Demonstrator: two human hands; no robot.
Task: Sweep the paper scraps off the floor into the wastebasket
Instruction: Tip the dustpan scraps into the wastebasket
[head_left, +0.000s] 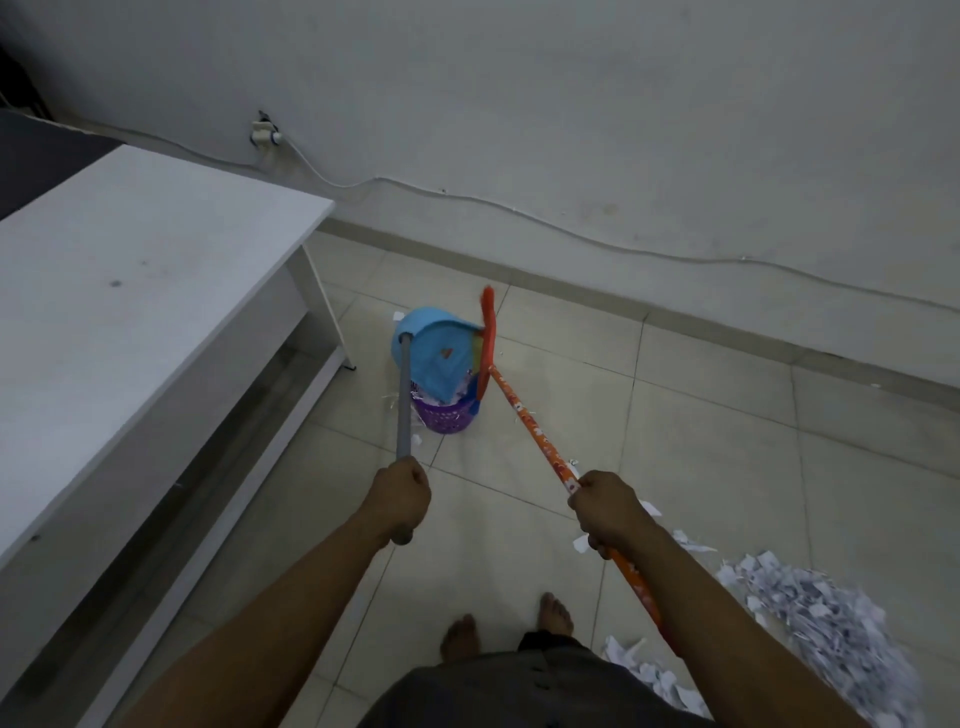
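Dim room, pale tiled floor (701, 415), white wall behind. Notes run from near to far.

Nearest, lower right: a large heap of white shredded paper scraps (821, 623) lies on the tiles beside my bare feet, unswept. This is the bulk of the job.

Left hand (400, 501): fist wrapped round the grey metal pole (402, 405) of the dustpan. Right hand (608, 512): fist wrapped round the orange patterned broom handle (524, 421), which slants back past my right side.

Further out: the light blue plastic dustpan (434, 358) is tipped up over the small purple perforated wastebasket (449, 418), mouth down towards it. The red broom head (487, 338) stands against the pan's open edge. White paper shows at the basket rim, so I judge one load is going in now.

A few stray scraps (417, 440) lie on the tiles around the basket's foot; they need a second pass.

Left: white table (130, 270). Far: a thin white cable (571, 228) runs along the wall.

Estimate: early to middle. One panful delivered or nearly so, main heap and strays left.
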